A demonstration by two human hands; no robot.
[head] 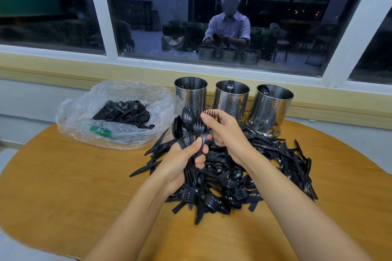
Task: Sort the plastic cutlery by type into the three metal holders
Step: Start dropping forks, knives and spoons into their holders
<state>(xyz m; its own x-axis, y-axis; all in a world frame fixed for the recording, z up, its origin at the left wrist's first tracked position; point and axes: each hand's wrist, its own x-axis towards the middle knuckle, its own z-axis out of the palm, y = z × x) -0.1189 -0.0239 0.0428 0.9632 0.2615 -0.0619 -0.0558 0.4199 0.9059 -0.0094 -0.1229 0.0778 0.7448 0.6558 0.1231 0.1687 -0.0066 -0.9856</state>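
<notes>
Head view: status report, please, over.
Left hand grips black plastic spoons and forks. Right hand holds black forks. Three steel cylinder holders unobstructed.

Behind the grip, the holders (230, 104) are shiny metal. Under it, the cutlery (222, 176) is glossy plastic, the table (63, 186) smooth wood. Left, the bag (118, 135) is crinkly clear plastic.

We count one cutlery pile (265, 161), pieces uncountable. Three metal holders at its 12 o'clock: left holder (190, 96), middle holder (231, 103), right holder (270, 111). One upright fork (230, 85) shows in the middle, one spoon (265, 90) in the right. One plastic bag (131, 91) at 10 o'clock. One table (63, 186). Two hands: left hand (182, 161) with one bundle (187, 117), right hand (227, 131) with forks (210, 113), number unclear.
</notes>
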